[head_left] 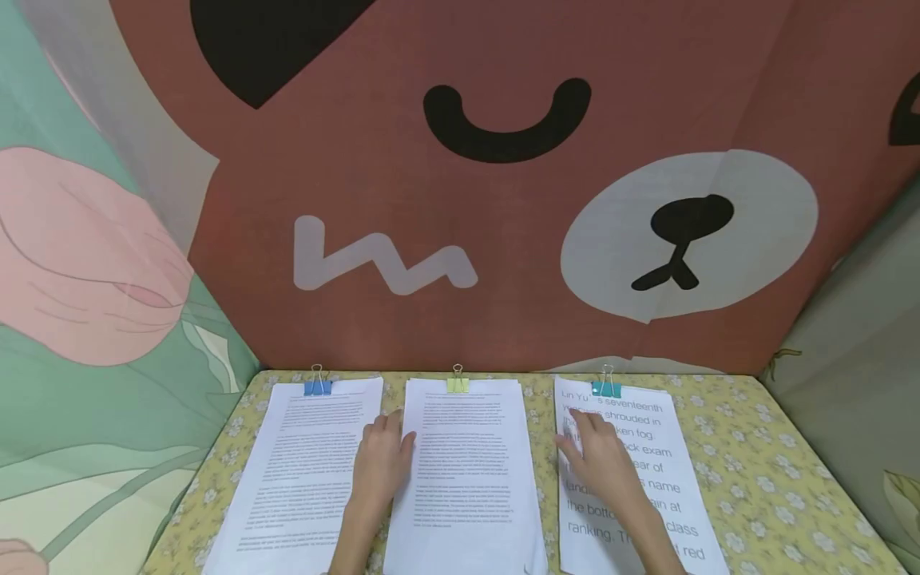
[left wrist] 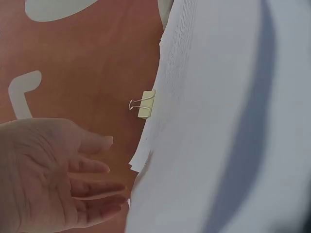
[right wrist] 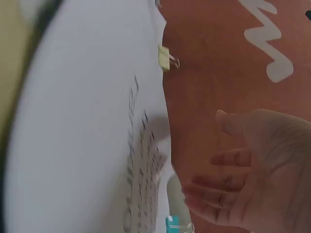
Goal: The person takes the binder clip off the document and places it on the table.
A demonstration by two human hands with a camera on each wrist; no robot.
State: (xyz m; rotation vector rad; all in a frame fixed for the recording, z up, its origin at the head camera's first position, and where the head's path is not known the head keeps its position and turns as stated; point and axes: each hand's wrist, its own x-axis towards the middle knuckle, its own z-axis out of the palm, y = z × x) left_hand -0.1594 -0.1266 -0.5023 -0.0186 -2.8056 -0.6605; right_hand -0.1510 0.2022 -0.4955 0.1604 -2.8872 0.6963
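Note:
Three stacks of printed paper lie side by side. A blue binder clip (head_left: 318, 387) tops the left stack (head_left: 302, 479), a yellow one (head_left: 458, 385) the middle stack (head_left: 467, 487), and a teal one (head_left: 607, 390) the large-print right stack (head_left: 676, 511). My left hand (head_left: 382, 459) is over the gap between the left and middle stacks, fingers loosely extended, holding nothing. Over the right stack's left part is my right hand (head_left: 596, 455), also without anything in it. Whether either hand touches paper cannot be told. The left wrist view shows the yellow clip (left wrist: 146, 104) beyond the fingers.
A yellow floral cloth (head_left: 762, 479) covers the table under the stacks. Behind its far edge rises a reddish-brown fabric wall (head_left: 517, 319) with a cartoon bear face. Printed fabric panels stand at the left (head_left: 93, 263) and right (head_left: 870, 375).

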